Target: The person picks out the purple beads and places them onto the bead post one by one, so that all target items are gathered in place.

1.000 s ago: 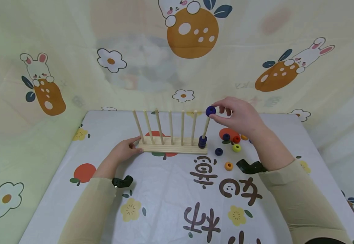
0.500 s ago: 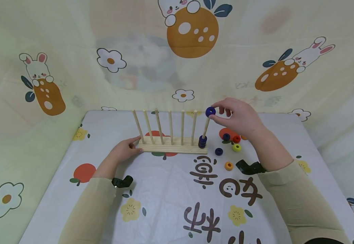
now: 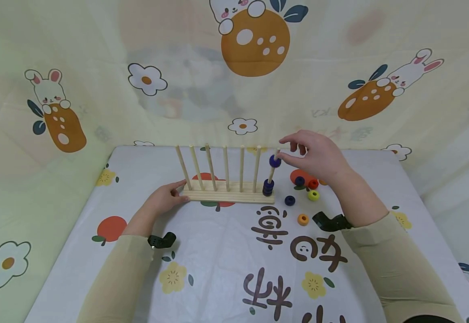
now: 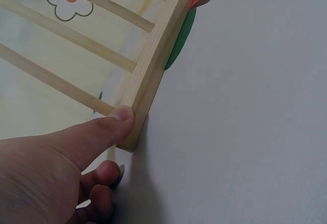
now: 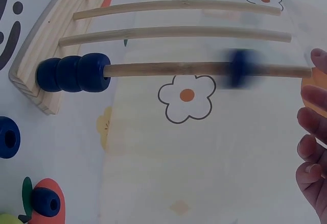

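A wooden peg rack (image 3: 226, 196) with a row of upright pegs stands on the table. My left hand (image 3: 164, 200) grips its left end, thumb (image 4: 121, 114) on the base's front and other fingers behind. On the rightmost peg sits a stack of three dark blue beads (image 5: 74, 73). Above them a single blue bead (image 3: 275, 161) is threaded on the same peg, blurred in the right wrist view and touched by no finger. My right hand (image 3: 315, 153) hovers beside the peg's top, thumb and index finger apart, holding nothing.
Loose beads lie right of the rack: a blue bead (image 3: 290, 200), another blue bead (image 3: 300, 181), a red bead (image 3: 313, 184), a yellow bead (image 3: 314, 195) and an orange bead (image 3: 303, 220). One more orange bead (image 3: 323, 182) is partly hidden by my right wrist. A printed curtain (image 3: 194, 112) hangs behind.
My right thumb and index finger have let go of the blue bead at the peg's top. It has slipped down the peg to below the fingertips. My left hand stays put.
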Demonstrator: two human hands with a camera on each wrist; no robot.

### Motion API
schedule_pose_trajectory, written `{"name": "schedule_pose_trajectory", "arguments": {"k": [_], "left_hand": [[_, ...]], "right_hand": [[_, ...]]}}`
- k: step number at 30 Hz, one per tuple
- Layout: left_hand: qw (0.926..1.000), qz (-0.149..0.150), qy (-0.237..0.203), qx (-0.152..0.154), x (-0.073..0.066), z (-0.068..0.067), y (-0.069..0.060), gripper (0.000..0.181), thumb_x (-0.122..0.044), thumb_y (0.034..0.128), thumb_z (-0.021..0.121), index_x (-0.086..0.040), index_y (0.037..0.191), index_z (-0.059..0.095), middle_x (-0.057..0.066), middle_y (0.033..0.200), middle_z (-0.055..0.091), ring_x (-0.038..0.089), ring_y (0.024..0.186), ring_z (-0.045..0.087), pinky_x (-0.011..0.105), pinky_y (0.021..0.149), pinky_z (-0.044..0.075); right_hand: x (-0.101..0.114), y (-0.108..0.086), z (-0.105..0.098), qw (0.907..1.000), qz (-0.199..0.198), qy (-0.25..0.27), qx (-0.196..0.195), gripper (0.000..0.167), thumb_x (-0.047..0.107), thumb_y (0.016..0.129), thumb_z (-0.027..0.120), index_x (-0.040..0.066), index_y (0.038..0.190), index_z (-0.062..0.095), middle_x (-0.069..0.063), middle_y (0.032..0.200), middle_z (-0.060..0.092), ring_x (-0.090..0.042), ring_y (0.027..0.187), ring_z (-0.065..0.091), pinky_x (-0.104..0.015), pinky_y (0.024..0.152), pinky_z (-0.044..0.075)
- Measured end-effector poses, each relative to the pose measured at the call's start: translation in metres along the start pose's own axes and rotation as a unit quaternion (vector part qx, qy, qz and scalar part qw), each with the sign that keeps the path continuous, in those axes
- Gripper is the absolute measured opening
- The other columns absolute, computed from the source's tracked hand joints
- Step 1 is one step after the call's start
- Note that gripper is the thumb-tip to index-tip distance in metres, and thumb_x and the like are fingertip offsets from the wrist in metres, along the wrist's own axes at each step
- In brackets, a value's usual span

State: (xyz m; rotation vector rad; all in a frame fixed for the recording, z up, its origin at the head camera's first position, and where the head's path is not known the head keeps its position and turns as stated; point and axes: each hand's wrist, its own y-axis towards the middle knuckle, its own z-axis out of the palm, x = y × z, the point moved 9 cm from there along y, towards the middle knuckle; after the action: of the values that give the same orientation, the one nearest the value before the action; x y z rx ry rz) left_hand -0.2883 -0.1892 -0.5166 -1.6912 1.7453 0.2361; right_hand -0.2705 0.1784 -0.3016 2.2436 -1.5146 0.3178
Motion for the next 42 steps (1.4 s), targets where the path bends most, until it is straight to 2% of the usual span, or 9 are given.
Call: {"name": "schedule_pose_trajectory", "arguments": {"k": [8, 18, 29, 42], "left_hand": [[1.0000, 0.005, -0.002, -0.001, -0.001, -0.001, -0.001, 0.069, -0.037, 0.0921, 0.071, -0.022, 0.153, 0.041, 0.007, 0.093, 0.054, 0.022, 0.085, 0.048, 0.036, 0.074, 0.037], [1.0000, 0.003, -0.007, 0.000, -0.003, -0.001, -0.002, 0.069, -0.037, 0.0919, 0.071, -0.021, 0.153, 0.041, 0.007, 0.093, 0.053, 0.022, 0.085, 0.048, 0.036, 0.074, 0.037], [1.0000, 0.000, -0.009, 0.001, -0.002, 0.000, -0.002, 0.070, -0.037, 0.0921, 0.071, -0.022, 0.153, 0.040, 0.007, 0.093, 0.053, 0.022, 0.085, 0.048, 0.037, 0.074, 0.037], [1.0000, 0.000, -0.008, 0.001, -0.003, -0.001, -0.003, 0.069, -0.037, 0.0921, 0.071, -0.021, 0.153, 0.041, 0.007, 0.093, 0.053, 0.022, 0.084, 0.048, 0.036, 0.073, 0.037]], "right_hand": [[-0.003, 0.000, 0.003, 1.0000, -0.001, -0.001, 0.004, 0.040, 0.038, 0.091, 0.071, 0.015, 0.124, 0.068, -0.006, 0.097, 0.061, -0.021, 0.087, 0.049, -0.038, 0.071, 0.042], [-0.006, -0.003, 0.002, 0.9999, 0.013, 0.002, 0.007, 0.039, 0.039, 0.091, 0.071, 0.017, 0.124, 0.068, -0.003, 0.097, 0.059, -0.021, 0.088, 0.049, -0.038, 0.071, 0.042], [-0.020, -0.010, 0.003, 0.9994, 0.027, -0.006, 0.023, 0.041, 0.041, 0.091, 0.070, 0.016, 0.124, 0.067, -0.004, 0.098, 0.061, -0.022, 0.088, 0.050, -0.039, 0.072, 0.043], [-0.042, -0.020, 0.017, 0.9978, 0.040, -0.007, 0.051, 0.043, 0.042, 0.090, 0.071, 0.014, 0.122, 0.068, -0.005, 0.097, 0.060, -0.023, 0.085, 0.050, -0.038, 0.066, 0.043]]}}
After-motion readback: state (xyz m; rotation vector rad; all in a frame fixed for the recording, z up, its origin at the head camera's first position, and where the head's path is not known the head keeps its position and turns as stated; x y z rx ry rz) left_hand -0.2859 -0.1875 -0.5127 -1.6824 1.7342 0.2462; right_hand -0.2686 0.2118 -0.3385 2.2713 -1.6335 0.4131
